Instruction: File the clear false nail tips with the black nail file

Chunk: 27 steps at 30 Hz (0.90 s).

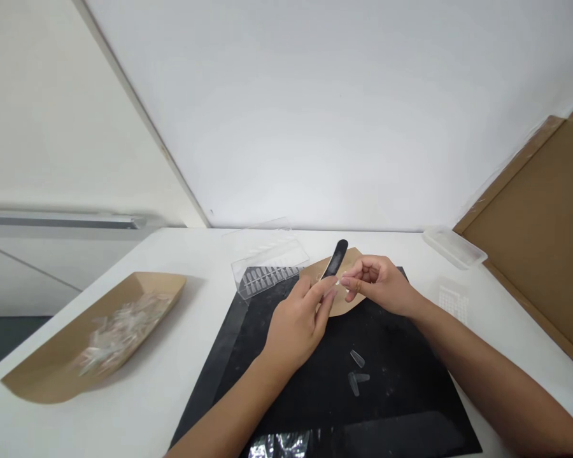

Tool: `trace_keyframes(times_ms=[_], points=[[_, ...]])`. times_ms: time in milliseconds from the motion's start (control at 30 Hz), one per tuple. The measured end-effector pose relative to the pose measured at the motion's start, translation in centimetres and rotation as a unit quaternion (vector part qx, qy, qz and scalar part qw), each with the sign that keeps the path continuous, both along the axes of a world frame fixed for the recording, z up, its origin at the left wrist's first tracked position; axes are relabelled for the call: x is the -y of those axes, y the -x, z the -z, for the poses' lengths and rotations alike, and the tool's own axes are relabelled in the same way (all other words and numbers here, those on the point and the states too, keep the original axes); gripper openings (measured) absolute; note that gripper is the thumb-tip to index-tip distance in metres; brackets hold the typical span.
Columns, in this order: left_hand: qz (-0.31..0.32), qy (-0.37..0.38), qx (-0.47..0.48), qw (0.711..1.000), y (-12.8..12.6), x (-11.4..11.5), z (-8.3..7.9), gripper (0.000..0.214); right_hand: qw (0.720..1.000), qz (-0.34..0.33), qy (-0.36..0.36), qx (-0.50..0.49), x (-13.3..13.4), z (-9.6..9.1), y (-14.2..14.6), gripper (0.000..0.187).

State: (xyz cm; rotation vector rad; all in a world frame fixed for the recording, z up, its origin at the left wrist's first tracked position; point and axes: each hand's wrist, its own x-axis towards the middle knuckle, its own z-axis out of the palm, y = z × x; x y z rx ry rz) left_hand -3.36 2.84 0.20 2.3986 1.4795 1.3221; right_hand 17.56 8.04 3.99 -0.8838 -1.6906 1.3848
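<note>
My left hand (pixel 300 318) is closed around a black nail file (pixel 337 257), whose rounded end sticks up past the fingers. Its index finger and thumb point toward my right hand (pixel 377 283), which is pinched shut. Between the two sets of fingertips shows a small whitish false nail tip (pixel 337 282), partly hidden by the fingers. Both hands are over a brown paper tray (pixel 346 308) at the back of a black mat (pixel 315 381). Nearer to me, several clear false nail tips (pixel 357 359) lie on the mat.
At the left stands a larger brown paper tray (pixel 42 375) with a heap of clear pieces. A clear hinged case (pixel 267 273) of nail tips lies open behind the mat. At the back right are a translucent plastic tray (pixel 453 248) and a cardboard box (pixel 549 235).
</note>
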Motion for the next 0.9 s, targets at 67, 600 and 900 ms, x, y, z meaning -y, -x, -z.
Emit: trace_keyframes(times_ms=[67,600,900], points=[[0.011,-0.017,0.014,1.000,0.11,-0.03,-0.06,0.023,0.999,-0.021,0.022,-0.018,0.04,0.07,-0.02,0.036],[0.051,-0.057,0.087,0.993,0.41,-0.04,0.37,0.014,0.968,-0.039,0.240,-0.062,0.68,-0.06,0.43,0.038],[0.043,-0.070,0.041,0.996,0.24,-0.29,-0.10,0.014,0.998,-0.046,0.029,0.019,1.01,-0.10,0.38,0.036]])
